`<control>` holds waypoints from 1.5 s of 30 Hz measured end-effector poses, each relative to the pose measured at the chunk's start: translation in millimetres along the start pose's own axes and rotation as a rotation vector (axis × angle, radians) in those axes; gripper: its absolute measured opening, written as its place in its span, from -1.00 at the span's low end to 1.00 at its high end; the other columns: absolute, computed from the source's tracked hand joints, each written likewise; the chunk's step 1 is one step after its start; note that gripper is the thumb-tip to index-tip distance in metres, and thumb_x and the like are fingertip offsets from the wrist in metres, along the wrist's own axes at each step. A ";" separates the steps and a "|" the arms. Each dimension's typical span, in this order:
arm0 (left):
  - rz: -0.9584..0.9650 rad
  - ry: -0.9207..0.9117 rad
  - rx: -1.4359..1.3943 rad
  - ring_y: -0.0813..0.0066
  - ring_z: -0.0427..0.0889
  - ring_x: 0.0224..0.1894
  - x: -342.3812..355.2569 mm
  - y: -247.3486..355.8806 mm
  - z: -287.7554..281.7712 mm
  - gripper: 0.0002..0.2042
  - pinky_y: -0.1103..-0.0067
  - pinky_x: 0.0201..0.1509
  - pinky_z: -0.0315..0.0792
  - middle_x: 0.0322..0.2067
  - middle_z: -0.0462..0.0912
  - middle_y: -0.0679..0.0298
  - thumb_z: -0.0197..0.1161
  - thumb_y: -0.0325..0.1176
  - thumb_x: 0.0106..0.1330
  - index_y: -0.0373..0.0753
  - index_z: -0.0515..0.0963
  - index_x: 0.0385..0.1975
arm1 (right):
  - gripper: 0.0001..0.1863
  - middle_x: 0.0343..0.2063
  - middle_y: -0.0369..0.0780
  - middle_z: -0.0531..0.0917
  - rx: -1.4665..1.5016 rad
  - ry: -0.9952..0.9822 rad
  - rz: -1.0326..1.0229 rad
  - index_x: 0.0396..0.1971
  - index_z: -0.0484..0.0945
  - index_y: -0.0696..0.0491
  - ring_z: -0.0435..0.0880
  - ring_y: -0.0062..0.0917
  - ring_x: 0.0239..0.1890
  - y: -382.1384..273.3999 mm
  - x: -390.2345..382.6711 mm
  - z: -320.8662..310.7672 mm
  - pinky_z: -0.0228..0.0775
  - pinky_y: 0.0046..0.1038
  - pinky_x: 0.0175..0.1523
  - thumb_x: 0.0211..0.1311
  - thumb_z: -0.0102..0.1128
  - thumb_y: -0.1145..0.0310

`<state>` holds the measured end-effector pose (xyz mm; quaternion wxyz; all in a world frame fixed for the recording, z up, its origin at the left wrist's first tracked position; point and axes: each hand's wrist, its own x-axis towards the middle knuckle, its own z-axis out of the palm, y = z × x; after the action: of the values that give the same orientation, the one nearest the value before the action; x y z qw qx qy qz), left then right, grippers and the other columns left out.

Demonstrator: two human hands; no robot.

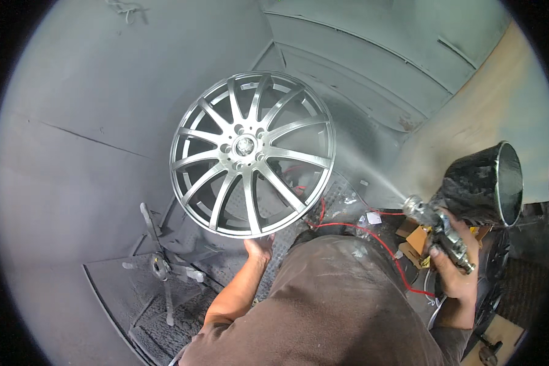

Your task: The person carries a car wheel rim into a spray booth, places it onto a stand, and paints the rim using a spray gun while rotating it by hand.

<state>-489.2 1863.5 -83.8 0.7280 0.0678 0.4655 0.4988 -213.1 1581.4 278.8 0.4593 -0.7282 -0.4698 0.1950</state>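
A silver multi-spoke alloy wheel (245, 201) is tilted up in front of me, with no tyre on it. My left hand (260, 246) holds it at its lower edge, the fingers mostly hidden behind the rim. On the right, my right hand (459, 259) is wrapped round a metal spray gun (436, 227). A dark, paint-stained cup (474, 183) with an open round mouth is beside the gun, just above my hand. From the nozzle a pale mist fans out toward the wheel's right side.
Grey-coated walls (97, 122) enclose the left and back. A star-shaped stand (160, 266) with several arms is at lower left. A red hose (381, 244) crosses below the wheel. Torn cardboard (413, 243) and a dark bag (496, 268) lie at right.
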 end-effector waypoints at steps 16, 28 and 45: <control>0.238 -0.109 -0.020 0.27 0.61 -0.01 25.2 82.8 -51.9 -0.65 0.28 0.09 0.53 -0.06 0.63 0.26 -0.01 -0.12 0.44 -0.15 0.52 0.06 | -0.46 -0.27 -0.18 0.65 0.377 -0.130 -0.038 0.13 0.47 0.13 0.60 -0.52 -0.26 10.6 -52.3 37.9 0.40 -0.45 -0.02 0.11 0.35 0.38; -0.050 -0.149 0.069 0.20 0.45 0.14 21.2 16.5 -111.5 -0.45 0.25 0.23 0.32 0.14 0.46 0.21 -0.13 0.18 0.39 -0.10 0.40 0.15 | -0.38 -0.09 -0.12 0.65 0.105 0.109 0.027 0.18 0.42 0.24 0.59 -0.47 -0.04 -9.7 -73.3 55.7 0.35 -0.45 0.13 0.09 0.30 0.35; -0.083 -0.197 0.021 0.15 0.48 0.10 30.2 89.9 -131.2 -0.44 0.24 0.14 0.35 0.06 0.50 0.17 -0.02 0.21 0.32 -0.10 0.42 0.11 | -0.44 -0.30 -0.17 0.63 0.056 0.144 0.010 0.11 0.49 0.24 0.59 -0.45 -0.19 -37.5 -98.5 93.0 0.36 -0.40 0.07 0.13 0.30 0.27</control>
<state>-644.5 1883.8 -124.8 0.7896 0.1049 0.3991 0.4542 -346.1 1546.7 249.5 0.5109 -0.7296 -0.4264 0.1574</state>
